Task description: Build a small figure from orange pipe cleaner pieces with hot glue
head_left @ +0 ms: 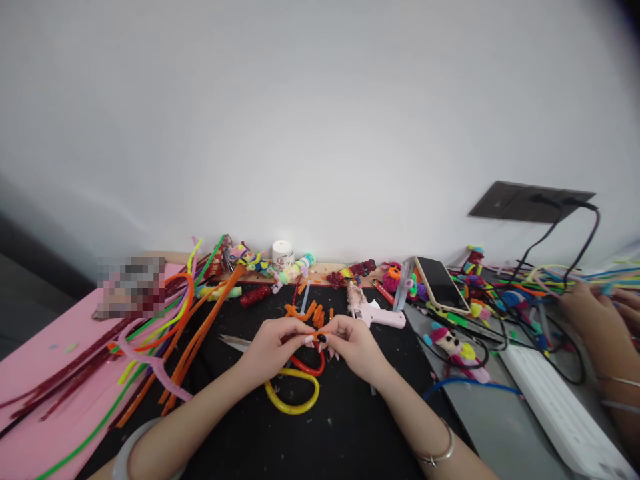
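My left hand (283, 343) and my right hand (349, 341) meet over the black mat (350, 427). Between their pinched fingertips is a short piece of orange pipe cleaner (321, 332), partly covered by the fingers. Just behind lie several cut orange pipe cleaner pieces (314, 312). Scissors with one yellow and one red handle loop (293, 409) rest below my hands, their blade showing left of my left hand. A pink glue gun (384, 316) lies on its side to the right, beyond my right hand.
Long pipe cleaners (193, 353) spread over the pink surface (45, 363) at left. Several finished pipe cleaner figures line the wall, near a white paper cup (283, 253). A phone (441, 283), cables and a power strip (560, 410) are at right, beside another person's hands (590, 310).
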Demonstrator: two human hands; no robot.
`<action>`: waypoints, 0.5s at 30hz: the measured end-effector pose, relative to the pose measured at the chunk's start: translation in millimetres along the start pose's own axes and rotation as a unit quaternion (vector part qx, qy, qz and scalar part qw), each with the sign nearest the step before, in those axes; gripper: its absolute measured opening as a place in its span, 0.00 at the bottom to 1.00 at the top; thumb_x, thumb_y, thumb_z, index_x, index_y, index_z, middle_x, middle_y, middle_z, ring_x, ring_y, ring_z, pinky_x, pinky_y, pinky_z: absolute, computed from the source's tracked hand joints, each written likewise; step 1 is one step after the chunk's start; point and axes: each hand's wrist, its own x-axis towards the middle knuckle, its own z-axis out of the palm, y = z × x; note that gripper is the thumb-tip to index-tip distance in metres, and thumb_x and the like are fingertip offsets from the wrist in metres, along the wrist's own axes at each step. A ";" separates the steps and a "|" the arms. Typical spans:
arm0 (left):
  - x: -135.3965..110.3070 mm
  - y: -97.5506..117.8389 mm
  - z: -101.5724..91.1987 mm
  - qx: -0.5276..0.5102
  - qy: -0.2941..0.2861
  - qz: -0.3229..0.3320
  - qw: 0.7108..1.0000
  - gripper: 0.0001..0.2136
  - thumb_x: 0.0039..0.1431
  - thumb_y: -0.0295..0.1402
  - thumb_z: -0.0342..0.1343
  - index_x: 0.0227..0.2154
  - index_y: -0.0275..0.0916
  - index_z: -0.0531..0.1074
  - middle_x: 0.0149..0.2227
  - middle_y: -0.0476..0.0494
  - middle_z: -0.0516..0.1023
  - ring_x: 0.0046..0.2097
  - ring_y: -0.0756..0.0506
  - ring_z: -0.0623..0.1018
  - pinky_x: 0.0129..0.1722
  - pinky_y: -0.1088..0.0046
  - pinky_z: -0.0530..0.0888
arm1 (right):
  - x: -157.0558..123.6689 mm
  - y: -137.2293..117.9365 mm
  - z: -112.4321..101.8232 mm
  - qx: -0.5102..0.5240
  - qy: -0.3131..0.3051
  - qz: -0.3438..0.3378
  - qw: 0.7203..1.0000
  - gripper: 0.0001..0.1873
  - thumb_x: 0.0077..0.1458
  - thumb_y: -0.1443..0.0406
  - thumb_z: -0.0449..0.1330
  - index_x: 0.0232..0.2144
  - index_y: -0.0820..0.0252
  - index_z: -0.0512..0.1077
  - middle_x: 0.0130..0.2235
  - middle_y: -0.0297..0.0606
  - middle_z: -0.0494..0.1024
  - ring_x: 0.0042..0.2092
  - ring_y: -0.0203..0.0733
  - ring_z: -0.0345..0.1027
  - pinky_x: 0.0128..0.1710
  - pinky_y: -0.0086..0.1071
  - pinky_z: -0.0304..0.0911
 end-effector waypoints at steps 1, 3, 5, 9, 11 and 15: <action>0.3 0.7 0.1 -0.015 -0.005 -0.010 1.000 0.06 0.55 0.29 0.56 0.31 0.36 0.78 0.30 0.45 0.81 0.32 0.47 0.79 0.34 0.75 0.74 | -0.1 0.0 0.0 -0.001 0.002 0.001 1.000 0.05 0.47 0.64 0.60 0.25 0.60 0.70 0.22 0.30 0.76 0.19 0.30 0.62 0.21 0.25 0.59; 1.1 1.3 0.3 -0.061 -0.014 -0.036 0.997 0.05 0.55 0.29 0.56 0.31 0.35 0.77 0.30 0.44 0.81 0.32 0.47 0.79 0.34 0.74 0.75 | -0.3 0.2 -0.5 -0.011 0.005 -0.003 1.000 0.05 0.47 0.64 0.60 0.26 0.60 0.70 0.22 0.30 0.75 0.19 0.31 0.63 0.21 0.26 0.59; 2.0 0.9 0.3 -0.114 -0.014 -0.060 0.992 0.06 0.54 0.30 0.57 0.31 0.34 0.76 0.30 0.44 0.80 0.32 0.47 0.79 0.34 0.73 0.76 | -0.3 0.5 -1.4 -0.031 0.006 -0.022 0.999 0.05 0.47 0.65 0.60 0.29 0.59 0.72 0.24 0.31 0.76 0.22 0.32 0.65 0.23 0.26 0.61; 3.7 -2.5 -0.4 -0.173 0.000 -0.078 0.982 0.07 0.53 0.33 0.59 0.31 0.33 0.74 0.28 0.45 0.80 0.31 0.47 0.80 0.35 0.71 0.77 | -0.5 0.5 -4.2 -0.097 0.023 -0.078 0.992 0.15 0.46 0.69 0.62 0.40 0.56 0.72 0.32 0.33 0.77 0.29 0.35 0.69 0.26 0.26 0.62; 4.3 -4.4 -0.7 -0.192 0.000 -0.083 0.978 0.08 0.52 0.35 0.59 0.31 0.34 0.74 0.28 0.45 0.80 0.31 0.47 0.80 0.35 0.71 0.77 | -0.7 0.7 -5.8 -0.126 0.031 -0.096 0.987 0.15 0.47 0.71 0.60 0.40 0.55 0.72 0.34 0.33 0.77 0.30 0.35 0.69 0.26 0.26 0.61; 5.0 -6.1 -0.5 -0.208 -0.004 -0.088 0.974 0.09 0.52 0.36 0.60 0.32 0.34 0.74 0.30 0.44 0.80 0.31 0.47 0.80 0.36 0.70 0.77 | -1.3 1.9 -8.1 -0.144 0.033 -0.124 0.981 0.11 0.50 0.71 0.57 0.36 0.55 0.73 0.35 0.34 0.78 0.34 0.37 0.71 0.32 0.29 0.64</action>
